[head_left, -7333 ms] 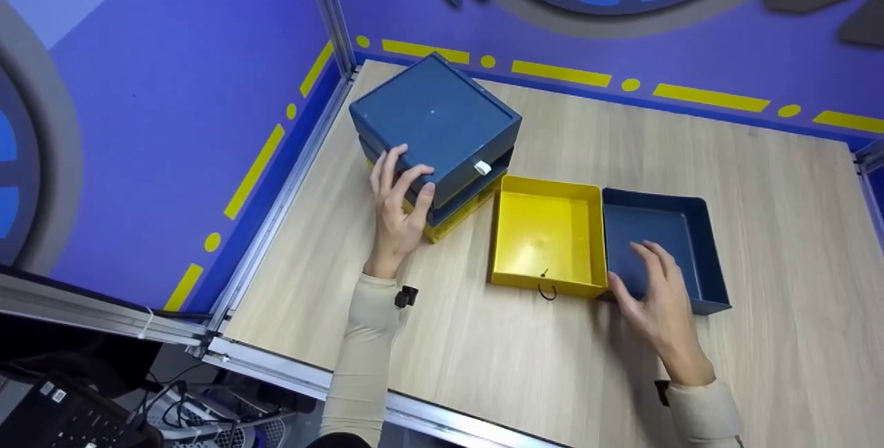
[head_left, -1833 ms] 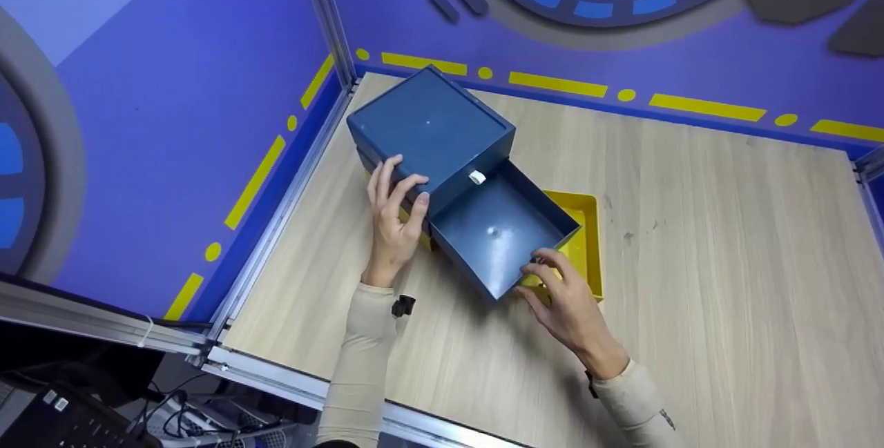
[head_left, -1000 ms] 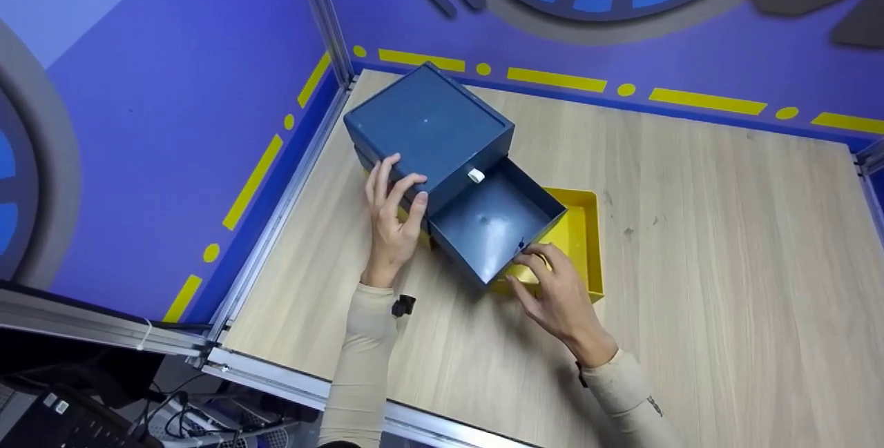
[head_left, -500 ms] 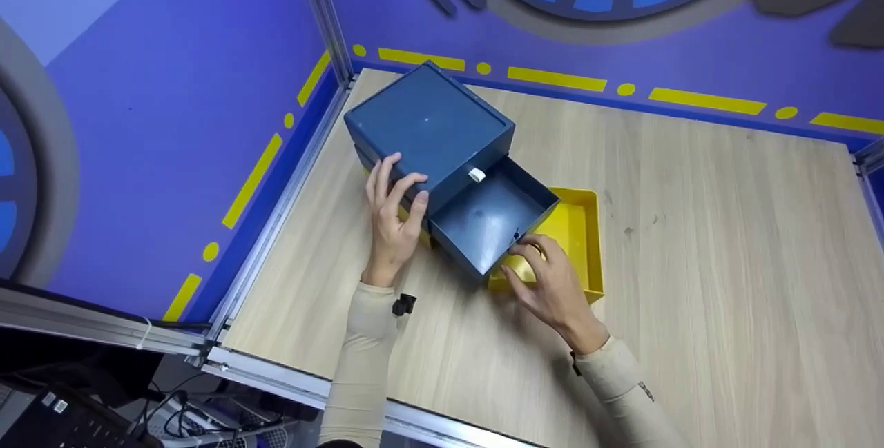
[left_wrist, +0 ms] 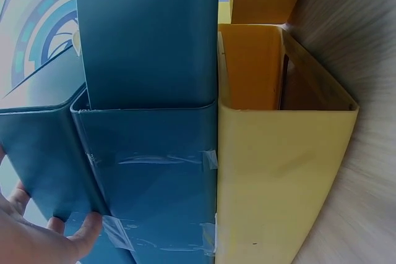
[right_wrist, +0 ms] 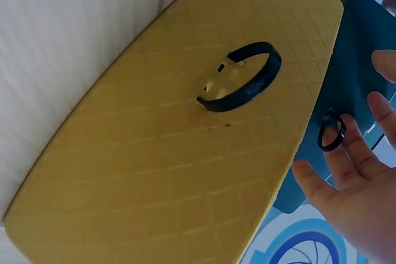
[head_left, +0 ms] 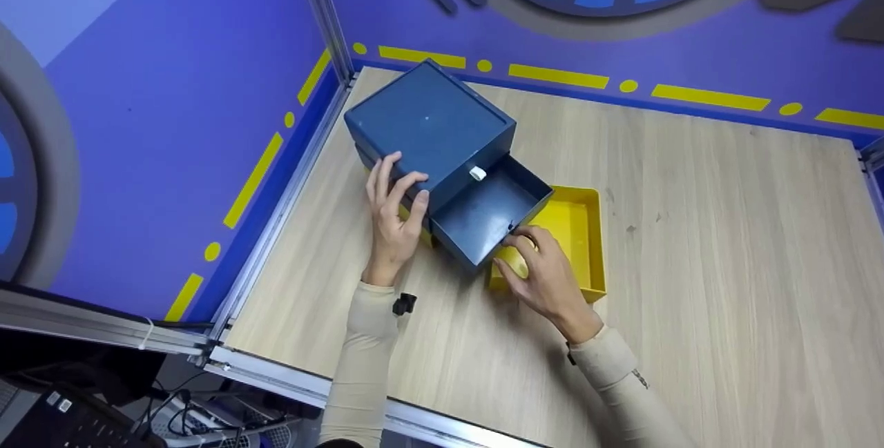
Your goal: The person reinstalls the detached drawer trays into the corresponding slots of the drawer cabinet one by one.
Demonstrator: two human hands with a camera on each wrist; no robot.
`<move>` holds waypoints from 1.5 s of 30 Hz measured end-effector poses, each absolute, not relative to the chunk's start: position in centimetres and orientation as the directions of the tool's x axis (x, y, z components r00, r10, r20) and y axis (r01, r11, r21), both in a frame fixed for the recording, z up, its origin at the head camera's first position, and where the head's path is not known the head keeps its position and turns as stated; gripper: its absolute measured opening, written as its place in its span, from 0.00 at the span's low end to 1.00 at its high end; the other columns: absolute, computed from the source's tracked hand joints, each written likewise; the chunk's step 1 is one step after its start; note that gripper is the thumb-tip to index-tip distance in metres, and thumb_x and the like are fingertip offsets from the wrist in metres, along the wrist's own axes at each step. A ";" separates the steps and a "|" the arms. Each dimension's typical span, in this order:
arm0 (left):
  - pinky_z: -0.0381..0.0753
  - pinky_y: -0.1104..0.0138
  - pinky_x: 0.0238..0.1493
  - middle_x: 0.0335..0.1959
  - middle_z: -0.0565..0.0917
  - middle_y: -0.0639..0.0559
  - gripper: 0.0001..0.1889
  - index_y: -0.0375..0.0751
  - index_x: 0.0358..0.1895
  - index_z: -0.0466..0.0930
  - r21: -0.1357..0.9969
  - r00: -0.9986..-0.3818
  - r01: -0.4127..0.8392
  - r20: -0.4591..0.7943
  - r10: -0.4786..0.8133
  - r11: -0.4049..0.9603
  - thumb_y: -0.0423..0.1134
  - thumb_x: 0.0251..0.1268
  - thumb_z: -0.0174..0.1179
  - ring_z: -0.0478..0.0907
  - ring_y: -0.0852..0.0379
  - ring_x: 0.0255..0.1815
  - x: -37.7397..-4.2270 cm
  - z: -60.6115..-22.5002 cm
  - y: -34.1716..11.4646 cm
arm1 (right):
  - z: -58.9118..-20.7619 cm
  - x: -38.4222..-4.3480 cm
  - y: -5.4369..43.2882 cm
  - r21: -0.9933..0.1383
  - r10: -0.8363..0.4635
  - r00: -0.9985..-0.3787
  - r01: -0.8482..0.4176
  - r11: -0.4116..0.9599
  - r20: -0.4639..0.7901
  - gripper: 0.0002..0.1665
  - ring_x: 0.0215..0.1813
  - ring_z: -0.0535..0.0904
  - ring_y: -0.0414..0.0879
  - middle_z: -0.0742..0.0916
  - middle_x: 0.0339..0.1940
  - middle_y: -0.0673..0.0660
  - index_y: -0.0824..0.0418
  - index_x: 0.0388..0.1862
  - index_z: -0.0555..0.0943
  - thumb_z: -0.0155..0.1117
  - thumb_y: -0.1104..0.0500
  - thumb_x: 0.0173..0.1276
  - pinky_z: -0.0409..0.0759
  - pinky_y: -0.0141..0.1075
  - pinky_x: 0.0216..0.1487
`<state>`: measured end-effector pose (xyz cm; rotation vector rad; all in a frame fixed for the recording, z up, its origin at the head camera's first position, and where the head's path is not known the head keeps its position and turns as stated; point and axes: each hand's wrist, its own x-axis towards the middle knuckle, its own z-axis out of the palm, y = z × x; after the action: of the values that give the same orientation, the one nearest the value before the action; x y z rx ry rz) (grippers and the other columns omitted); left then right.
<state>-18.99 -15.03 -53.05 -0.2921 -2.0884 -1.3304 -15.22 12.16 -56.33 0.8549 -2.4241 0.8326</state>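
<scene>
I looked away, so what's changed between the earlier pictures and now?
The blue drawer moved left off the table into the middle tier of the stack, now partway in, the right hand touching its front. The left hand stays on the stack; the yellow drawer stays put.

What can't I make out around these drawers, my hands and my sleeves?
- Yellow drawer's left part, head view: covered by the blue drawer and right hand.
- Blue drawer's back end, head view: hidden beneath the top blue box.
- Left hand, left wrist view: cut off by the left and bottom edges.
- Right sleeve's dark marking, head view: too small to read.
</scene>
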 end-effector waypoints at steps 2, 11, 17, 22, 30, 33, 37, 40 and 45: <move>0.46 0.34 0.84 0.79 0.69 0.38 0.17 0.48 0.54 0.86 0.733 -0.773 0.501 0.619 -0.143 0.461 0.55 0.82 0.56 0.50 0.34 0.86 -18.9 -53.1 -15.0 | -56.3 -15.3 12.0 -0.392 -0.410 -0.714 -0.672 0.628 0.567 0.18 0.55 0.82 0.58 0.85 0.52 0.64 0.62 0.49 0.84 0.80 0.55 0.66 0.83 0.51 0.59; 0.45 0.33 0.83 0.79 0.69 0.39 0.11 0.49 0.55 0.86 0.727 -0.768 0.508 0.625 -0.138 0.462 0.45 0.79 0.59 0.50 0.34 0.86 -18.7 -53.3 -15.2 | -56.1 -15.8 11.2 -0.402 -0.420 -0.728 -0.663 0.631 0.542 0.19 0.55 0.82 0.57 0.85 0.53 0.63 0.60 0.51 0.84 0.78 0.52 0.69 0.83 0.50 0.58; 0.46 0.34 0.83 0.80 0.69 0.41 0.17 0.50 0.55 0.86 0.730 -0.777 0.495 0.615 -0.137 0.471 0.55 0.82 0.56 0.50 0.36 0.87 -18.7 -53.2 -15.2 | -56.4 -16.4 10.9 -0.421 -0.405 -0.738 -0.653 0.629 0.540 0.19 0.55 0.81 0.57 0.85 0.54 0.62 0.60 0.51 0.84 0.77 0.50 0.71 0.83 0.48 0.59; 0.47 0.33 0.83 0.80 0.68 0.42 0.19 0.50 0.55 0.86 0.736 -0.788 0.478 0.601 -0.137 0.480 0.58 0.82 0.54 0.50 0.36 0.86 -18.6 -53.2 -15.1 | -56.6 -16.7 10.5 -0.421 -0.407 -0.735 -0.657 0.625 0.543 0.21 0.56 0.80 0.58 0.84 0.55 0.64 0.61 0.55 0.84 0.77 0.51 0.71 0.84 0.50 0.59; 0.46 0.34 0.84 0.80 0.68 0.42 0.17 0.50 0.55 0.86 0.734 -0.793 0.471 0.596 -0.129 0.489 0.55 0.82 0.55 0.49 0.37 0.87 -18.6 -52.9 -15.2 | -56.3 -17.5 9.6 -0.449 -0.405 -0.769 -0.625 0.639 0.495 0.21 0.58 0.79 0.58 0.83 0.58 0.64 0.61 0.57 0.83 0.74 0.51 0.73 0.84 0.50 0.61; 0.47 0.34 0.84 0.81 0.68 0.42 0.16 0.51 0.56 0.86 0.735 -0.796 0.471 0.593 -0.125 0.489 0.54 0.81 0.56 0.49 0.37 0.87 -18.6 -52.8 -15.2 | -56.2 -17.8 9.2 -0.458 -0.406 -0.779 -0.616 0.641 0.478 0.22 0.59 0.79 0.58 0.83 0.59 0.64 0.61 0.58 0.83 0.74 0.50 0.74 0.84 0.50 0.63; 0.47 0.34 0.83 0.81 0.68 0.42 0.17 0.51 0.56 0.86 0.735 -0.797 0.472 0.592 -0.120 0.488 0.55 0.82 0.55 0.49 0.37 0.87 -18.6 -52.8 -15.3 | -56.2 -18.2 8.8 -0.475 -0.403 -0.785 -0.611 0.634 0.471 0.22 0.60 0.79 0.58 0.83 0.60 0.64 0.61 0.59 0.83 0.74 0.50 0.74 0.83 0.50 0.64; 0.48 0.34 0.83 0.81 0.68 0.42 0.19 0.51 0.56 0.86 0.732 -0.793 0.478 0.598 -0.121 0.486 0.58 0.82 0.54 0.49 0.37 0.87 -18.7 -52.9 -15.3 | -56.2 -18.6 8.4 -0.482 -0.402 -0.784 -0.612 0.628 0.472 0.21 0.60 0.79 0.58 0.83 0.59 0.63 0.60 0.58 0.83 0.73 0.50 0.74 0.83 0.50 0.64; 0.48 0.34 0.83 0.80 0.68 0.42 0.20 0.51 0.56 0.86 0.730 -0.786 0.483 0.605 -0.127 0.484 0.59 0.82 0.53 0.49 0.36 0.87 -18.8 -53.0 -15.2 | -56.4 -19.4 7.7 -0.479 -0.401 -0.771 -0.627 0.614 0.495 0.20 0.59 0.78 0.57 0.83 0.58 0.63 0.60 0.56 0.83 0.73 0.51 0.74 0.83 0.49 0.62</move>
<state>-18.80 -15.22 -53.05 -0.2923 -2.1283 -1.3105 -19.40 7.69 -56.36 0.8280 -2.5024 0.9332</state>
